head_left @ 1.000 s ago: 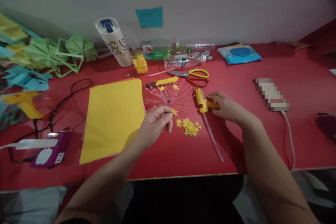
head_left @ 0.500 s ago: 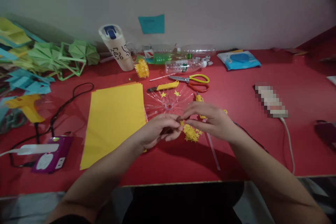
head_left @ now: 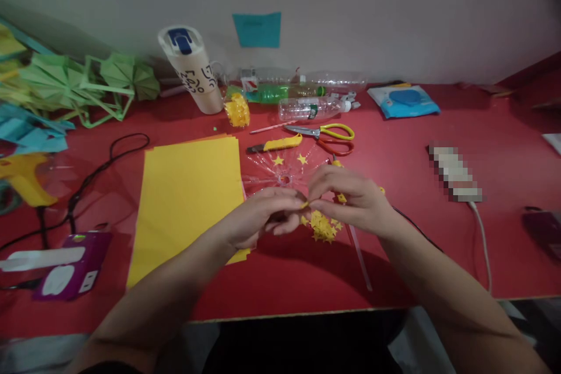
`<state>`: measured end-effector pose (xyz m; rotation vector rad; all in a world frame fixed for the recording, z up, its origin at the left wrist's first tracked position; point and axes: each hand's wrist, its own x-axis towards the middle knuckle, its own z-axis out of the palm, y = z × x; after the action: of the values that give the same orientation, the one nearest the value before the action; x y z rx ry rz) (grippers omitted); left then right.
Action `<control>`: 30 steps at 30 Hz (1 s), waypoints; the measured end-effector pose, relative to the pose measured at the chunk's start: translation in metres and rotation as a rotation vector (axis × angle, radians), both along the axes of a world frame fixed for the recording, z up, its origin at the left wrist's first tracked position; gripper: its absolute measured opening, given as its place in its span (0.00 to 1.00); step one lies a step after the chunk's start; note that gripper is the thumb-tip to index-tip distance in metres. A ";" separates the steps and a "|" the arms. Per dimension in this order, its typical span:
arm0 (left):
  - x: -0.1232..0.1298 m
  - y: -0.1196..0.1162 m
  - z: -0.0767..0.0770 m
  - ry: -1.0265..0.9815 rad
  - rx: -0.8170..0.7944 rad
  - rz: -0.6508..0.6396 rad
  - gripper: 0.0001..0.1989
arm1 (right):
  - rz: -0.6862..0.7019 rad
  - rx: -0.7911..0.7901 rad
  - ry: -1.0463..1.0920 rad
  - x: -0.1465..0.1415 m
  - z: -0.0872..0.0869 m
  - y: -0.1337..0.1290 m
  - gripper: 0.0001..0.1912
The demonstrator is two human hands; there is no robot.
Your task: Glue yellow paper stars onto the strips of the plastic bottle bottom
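- Left hand [head_left: 263, 216], centre of frame: thumb and index pinched on a small yellow piece [head_left: 304, 205], likely a star; other fingers loosely curled.
- Right hand [head_left: 346, 196], just right of it: thumb and index nearly closed, tips meeting the same piece. Can't tell if they grip it or only touch.
- Piece sits between the two sets of fingertips, nearly edge-on, longer direction slanting slightly up to the right.
- Clear plastic piece [head_left: 284, 180] lies just above the hands in frame, round, ring at centre, strips fanning out; left hand looks nearer the ring. Lower edge partly hidden.
- Two stars on its upper strips, left one [head_left: 278, 160] and right one [head_left: 302, 160]: flat, matte, five-pointed.
- Star pile [head_left: 323, 227] below the right hand, loose, overlapping.
- Glue gun [head_left: 342, 198], yellow, mostly behind the right hand; translucent glue stick [head_left: 360, 257] runs toward lower right.
- Yellow sheets [head_left: 188, 204] left of centre, smooth, stacked unevenly.
- Cutter [head_left: 280, 144], ribbed yellow handle; scissors [head_left: 322, 133], metal blades, one yellow and one red handle.
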<state>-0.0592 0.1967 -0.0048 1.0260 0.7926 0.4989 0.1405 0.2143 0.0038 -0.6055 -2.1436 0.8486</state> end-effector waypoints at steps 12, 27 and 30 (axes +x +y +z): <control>-0.008 0.018 -0.034 0.997 1.673 0.519 0.05 | -0.167 0.388 -0.246 -0.007 -0.008 0.030 0.07; -0.007 0.022 -0.038 0.810 1.547 0.493 0.03 | -0.163 0.361 -0.243 -0.012 -0.018 0.034 0.09; -0.006 0.022 -0.039 0.759 1.502 0.529 0.03 | -0.158 0.351 -0.237 -0.013 -0.019 0.033 0.08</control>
<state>-0.0656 0.2190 -0.0433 2.4994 1.3973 1.2766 0.1276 0.2475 -0.0150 -0.7064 -2.3461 0.3146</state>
